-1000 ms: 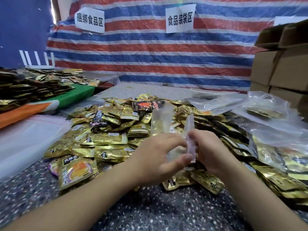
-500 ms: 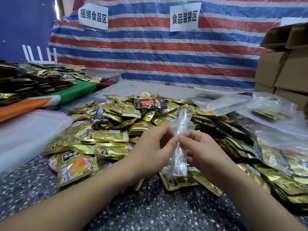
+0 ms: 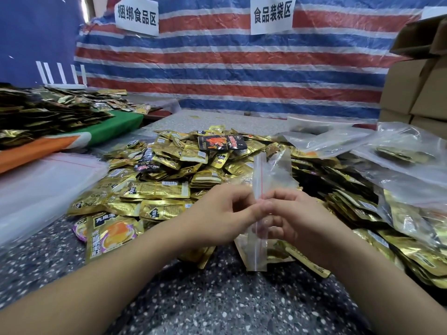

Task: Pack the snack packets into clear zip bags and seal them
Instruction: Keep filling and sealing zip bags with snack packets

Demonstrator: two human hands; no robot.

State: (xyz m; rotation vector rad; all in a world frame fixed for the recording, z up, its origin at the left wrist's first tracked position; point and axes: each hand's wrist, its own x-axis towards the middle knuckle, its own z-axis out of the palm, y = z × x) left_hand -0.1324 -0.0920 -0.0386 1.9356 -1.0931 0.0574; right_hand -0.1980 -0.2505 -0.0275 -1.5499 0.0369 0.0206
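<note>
Pinched upright between left hand (image 3: pixel 225 213) and right hand (image 3: pixel 292 218): empty zip bag (image 3: pixel 260 228), snack packets (image 3: pixel 169 170) heaped just beyond.

Both hands meeting at centre front, left hand (image 3: pixel 217 218) and right hand (image 3: pixel 297 221) pinching an upright zip bag (image 3: pixel 266 180), snack packet heap (image 3: pixel 169 170) behind them on the table (image 3: pixel 217 298), filled bags (image 3: pixel 399 151) to the right, boxes (image 3: pixel 416 88) behind those.

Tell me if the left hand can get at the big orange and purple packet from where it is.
Probably yes. The orange and purple packet lies face up at the pile's near left edge, uncovered, just left of the left hand. But that hand is pinching the clear zip bag and must release first.
</note>
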